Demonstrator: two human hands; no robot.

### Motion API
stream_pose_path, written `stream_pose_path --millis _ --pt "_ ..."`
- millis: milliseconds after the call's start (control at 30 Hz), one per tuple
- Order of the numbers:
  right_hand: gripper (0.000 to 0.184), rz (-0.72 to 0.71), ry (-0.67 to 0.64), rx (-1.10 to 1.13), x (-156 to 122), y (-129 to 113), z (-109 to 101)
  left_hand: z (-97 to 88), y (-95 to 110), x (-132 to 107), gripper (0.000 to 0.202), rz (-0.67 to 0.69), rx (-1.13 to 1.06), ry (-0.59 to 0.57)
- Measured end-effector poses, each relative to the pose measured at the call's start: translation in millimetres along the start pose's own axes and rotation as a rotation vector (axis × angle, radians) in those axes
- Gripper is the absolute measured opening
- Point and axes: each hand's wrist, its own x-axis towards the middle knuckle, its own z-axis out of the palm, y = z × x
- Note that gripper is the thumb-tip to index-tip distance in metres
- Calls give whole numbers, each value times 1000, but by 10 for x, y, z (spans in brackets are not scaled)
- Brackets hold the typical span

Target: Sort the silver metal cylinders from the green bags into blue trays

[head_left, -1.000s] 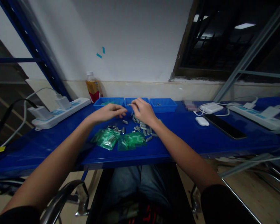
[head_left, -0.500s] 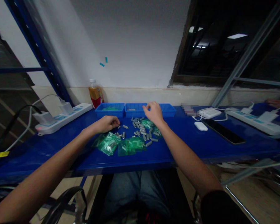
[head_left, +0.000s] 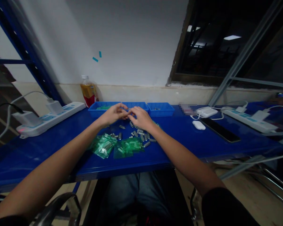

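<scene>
Left hand (head_left: 115,114) and right hand (head_left: 141,118) face each other, curled fingertips together; I cannot tell what they pinch. Cylinders (head_left: 141,137) lie just nearside of the right hand, trays (head_left: 160,113) just beyond. Light, steady fingertips suit such small parts.

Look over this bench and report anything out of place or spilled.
The loose metal cylinders look slightly untidy: they lie scattered at odd angles on the blue table, in front of the blue trays rather than inside them. No damage or spilled liquid is visible.
</scene>
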Motion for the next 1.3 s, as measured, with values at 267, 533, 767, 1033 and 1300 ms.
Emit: stream_pose_path --millis 267,533,767,1033,1300 --pt "4 30 47 25 2 -84 -3 28 67 -54 24 68 96 16" --pt "26 97 114 86 31 -37 33 24 116 -123 23 405 732 16" --pt "23 105 125 160 18 -56 38 62 207 -172 25 412 908 79" --pt "13 13 131 179 5 -128 -48 79 246 -183 42 315 905 128" --pt "20 87 151 121 23 -111 -55 75 309 -211 34 348 850 111"
